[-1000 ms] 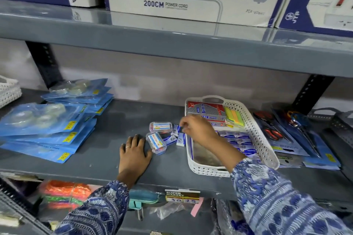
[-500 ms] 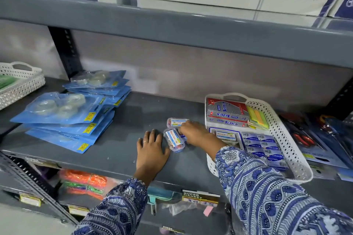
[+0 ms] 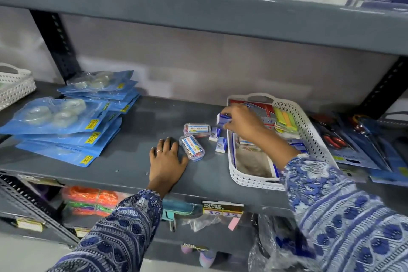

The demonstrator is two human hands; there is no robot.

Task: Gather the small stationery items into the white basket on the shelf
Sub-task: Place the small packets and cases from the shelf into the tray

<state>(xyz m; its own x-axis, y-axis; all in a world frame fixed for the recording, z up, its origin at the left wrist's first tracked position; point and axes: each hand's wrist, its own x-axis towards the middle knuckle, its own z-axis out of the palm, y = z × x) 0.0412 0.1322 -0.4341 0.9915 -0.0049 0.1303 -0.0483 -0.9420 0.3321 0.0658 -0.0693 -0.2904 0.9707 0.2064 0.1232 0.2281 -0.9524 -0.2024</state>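
A white perforated basket stands on the grey shelf, right of centre, holding red boxes, coloured sticky notes and small blue-and-white boxes. My right hand hovers at the basket's left rim, pinching a small blue-and-white box. Two more such boxes lie on the shelf just left of the basket. Two clear plastic cases with coloured contents lie left of them. My left hand rests flat on the shelf, its fingertips beside the nearer case.
Blue blister packs of tape are stacked at the left, with another white basket at the far left edge. Scissors on blue cards lie right of the basket. Boxes sit on the upper shelf; goods fill the lower one.
My right hand has picked up a small box from the shelf beside the cases and lifted it to the basket's left rim. The left hand has stayed flat. The view shifted.
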